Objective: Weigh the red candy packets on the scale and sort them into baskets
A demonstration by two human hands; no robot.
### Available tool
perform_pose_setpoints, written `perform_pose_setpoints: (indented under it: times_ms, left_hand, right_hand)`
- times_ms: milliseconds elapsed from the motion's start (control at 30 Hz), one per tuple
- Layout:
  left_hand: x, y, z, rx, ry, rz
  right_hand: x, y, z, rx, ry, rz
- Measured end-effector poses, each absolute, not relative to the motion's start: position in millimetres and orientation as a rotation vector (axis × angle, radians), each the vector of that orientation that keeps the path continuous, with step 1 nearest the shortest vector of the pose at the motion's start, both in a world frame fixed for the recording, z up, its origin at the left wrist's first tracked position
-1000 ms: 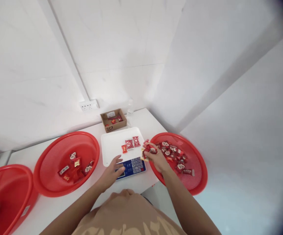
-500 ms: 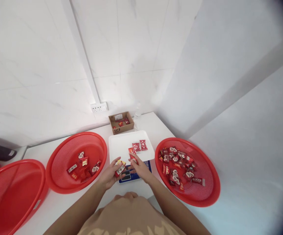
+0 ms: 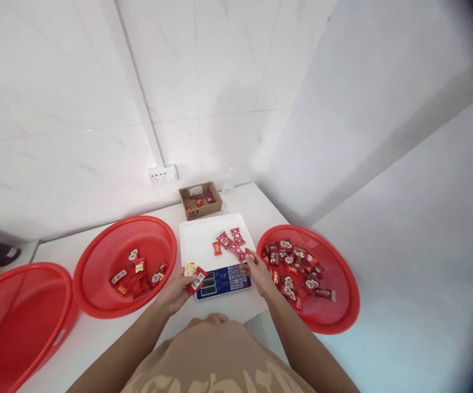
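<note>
My left hand [image 3: 174, 292] is closed on a few small wrapped packets, a yellow one [image 3: 190, 268] and a red one with a white label [image 3: 197, 280], left of the scale's keypad. Over the right front edge of the scale, my right hand [image 3: 259, 275] pinches a small red packet [image 3: 251, 253], partly covered by the fingers. On the white pan [image 3: 197, 240] of the scale lie several red packets, one patterned with white dots [image 3: 237, 236] and a small orange-red one [image 3: 217, 248]. The blue keypad panel [image 3: 220, 282] shows between my hands.
To the right stands a red mesh basket [image 3: 348, 273] with many wrapped packets. A left red basket [image 3: 84, 267] holds several packets; another red basket [image 3: 62, 322] is further left. Behind the scale are a small cardboard box [image 3: 193, 213] and a clear bottle [image 3: 228, 179].
My right hand has moved right with the red packet, away from my left hand. The left has drawn slightly left, still holding its packets. More of the keypad and pan packets shows.
</note>
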State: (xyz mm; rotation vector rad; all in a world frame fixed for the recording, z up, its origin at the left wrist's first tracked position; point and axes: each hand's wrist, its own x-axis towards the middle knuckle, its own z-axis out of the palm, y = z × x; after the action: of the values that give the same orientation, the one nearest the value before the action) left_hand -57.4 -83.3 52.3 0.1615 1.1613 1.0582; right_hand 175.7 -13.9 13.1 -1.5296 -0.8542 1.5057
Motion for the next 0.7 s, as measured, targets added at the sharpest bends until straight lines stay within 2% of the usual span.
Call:
perform_pose_setpoints:
  times_ms: [200, 467, 700]
  left_hand:
    - [-58.9, -88.4, 40.6, 0.173, 1.173, 1.001]
    - [-46.1, -96.2, 53.7, 0.215, 1.134, 0.953]
    - [-45.1, -99.2, 54.7, 0.288, 1.09, 0.919]
  right_hand:
    - [189.6, -29.0, 5.0, -1.509, -0.718, 1.5]
    - [160.9, -24.3, 15.7, -1.298, -0.683, 1.755]
    - [150.5, -21.2, 14.4, -1.372, -0.832, 1.627]
